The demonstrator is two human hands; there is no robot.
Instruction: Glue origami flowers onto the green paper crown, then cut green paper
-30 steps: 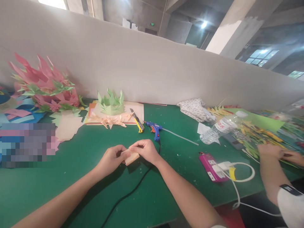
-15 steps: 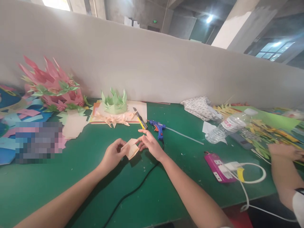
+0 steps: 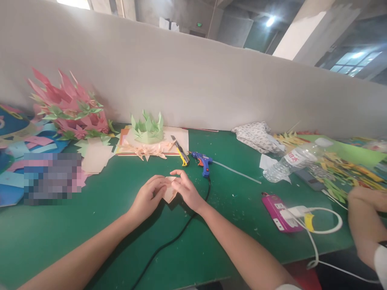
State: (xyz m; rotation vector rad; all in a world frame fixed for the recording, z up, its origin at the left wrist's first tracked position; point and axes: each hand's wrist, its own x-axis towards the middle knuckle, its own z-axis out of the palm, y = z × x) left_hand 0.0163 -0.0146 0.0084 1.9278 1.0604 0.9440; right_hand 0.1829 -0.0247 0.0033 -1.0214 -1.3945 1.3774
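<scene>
A small folded piece of peach paper [image 3: 169, 194] lies on the green table [image 3: 90, 217], pressed between both hands. My left hand [image 3: 149, 195] rests on its left side with fingers curled over it. My right hand [image 3: 185, 188] presses its right side with bent fingers. A blue glue gun [image 3: 203, 162] lies just beyond my right hand, its black cord [image 3: 169, 241] running back between my forearms. A yellow utility knife [image 3: 181, 153] lies next to the gun.
A green paper crown [image 3: 147, 129] sits on paper sheets at the back, with pink and green paper flowers [image 3: 68, 108] to the left. At the right lie a water bottle [image 3: 294, 161], a pink phone [image 3: 276, 207] with white cable, and another person's arm [image 3: 363, 221]. A grey partition [image 3: 193, 80] stands behind.
Both hands have lowered the peach paper onto the table and closed over it; half a second ago it was held up, unfolded wider, between the fingertips. The other person's arm has shifted slightly.
</scene>
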